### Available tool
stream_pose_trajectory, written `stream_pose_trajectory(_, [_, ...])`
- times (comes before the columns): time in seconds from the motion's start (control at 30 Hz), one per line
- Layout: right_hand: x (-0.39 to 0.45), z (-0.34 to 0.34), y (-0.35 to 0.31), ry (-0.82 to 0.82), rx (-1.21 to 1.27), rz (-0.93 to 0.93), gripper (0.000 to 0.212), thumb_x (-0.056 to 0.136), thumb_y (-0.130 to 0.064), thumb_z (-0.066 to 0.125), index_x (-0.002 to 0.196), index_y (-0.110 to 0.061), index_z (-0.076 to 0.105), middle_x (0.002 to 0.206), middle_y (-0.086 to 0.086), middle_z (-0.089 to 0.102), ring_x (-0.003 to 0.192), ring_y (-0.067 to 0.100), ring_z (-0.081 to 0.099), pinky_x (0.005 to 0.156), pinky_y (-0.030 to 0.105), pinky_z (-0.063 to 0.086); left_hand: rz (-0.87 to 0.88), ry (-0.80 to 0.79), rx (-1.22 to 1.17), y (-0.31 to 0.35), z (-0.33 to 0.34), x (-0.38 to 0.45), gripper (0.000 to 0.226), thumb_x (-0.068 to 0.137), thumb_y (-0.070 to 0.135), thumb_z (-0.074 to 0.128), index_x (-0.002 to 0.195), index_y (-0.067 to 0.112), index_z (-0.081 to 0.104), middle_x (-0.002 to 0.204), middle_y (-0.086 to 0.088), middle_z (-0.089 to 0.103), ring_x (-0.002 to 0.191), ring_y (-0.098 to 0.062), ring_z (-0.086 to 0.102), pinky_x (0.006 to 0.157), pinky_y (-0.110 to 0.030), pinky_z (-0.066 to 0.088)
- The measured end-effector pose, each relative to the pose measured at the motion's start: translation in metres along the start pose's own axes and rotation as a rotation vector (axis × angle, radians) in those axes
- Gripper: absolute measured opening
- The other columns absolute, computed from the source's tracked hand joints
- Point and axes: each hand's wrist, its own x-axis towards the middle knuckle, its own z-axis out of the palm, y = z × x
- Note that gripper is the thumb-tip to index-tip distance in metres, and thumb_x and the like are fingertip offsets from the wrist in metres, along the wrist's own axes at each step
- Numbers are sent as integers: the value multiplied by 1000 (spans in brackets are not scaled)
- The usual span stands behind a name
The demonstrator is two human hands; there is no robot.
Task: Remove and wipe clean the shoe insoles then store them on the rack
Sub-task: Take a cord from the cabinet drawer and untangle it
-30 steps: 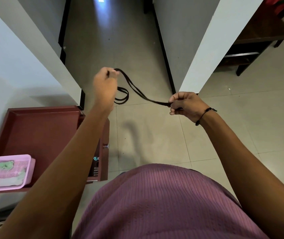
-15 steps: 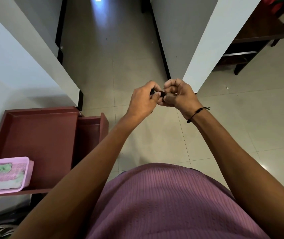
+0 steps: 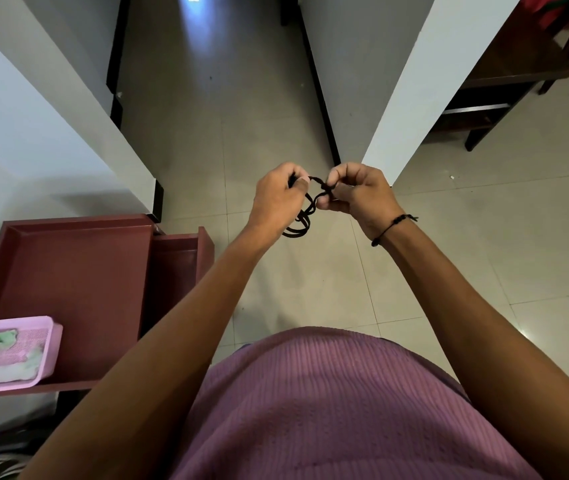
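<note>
We note both hands, left hand and right hand, pinching a black cord between curled fingers; no insoles visible, fetching shoes likely follows.

One camera only, worn on the head. Looks forward and steeply down, past a purple shirt and two arms, onto the tiled floor. Sits close to the body. Bends the walls outward with its wide lens.
</note>
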Motion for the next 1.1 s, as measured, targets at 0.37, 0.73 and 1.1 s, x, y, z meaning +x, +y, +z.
stream_pose_trajectory(0.37, [2,-2,6,-51,188,-6,37,79,27,35,75,-7,49,61,4,60,50,15,56,56,28,53,-12,-25,36,-3,0,1,11,93,19,54,103,14,56,77,10,48,64,-5,42,59,-18,34])
stream_pose_trajectory(0.73, [-2,-1,4,-49,191,24,27,88,11,42,80,-12,52,71,4,67,61,18,57,52,26,45,100,-128,201,-8,5,-7,19,90,20,61,89,2,63,63,2,49,54,-6,40,46,-14,28])
stream_pose_trajectory(1.1, [-3,4,-1,-4,124,62,26,76,11,40,71,-12,51,63,2,45,54,13,36,50,25,31,54,-244,118,-6,5,-19,63,82,36,71,134,15,43,94,3,51,81,-9,52,68,-16,40])
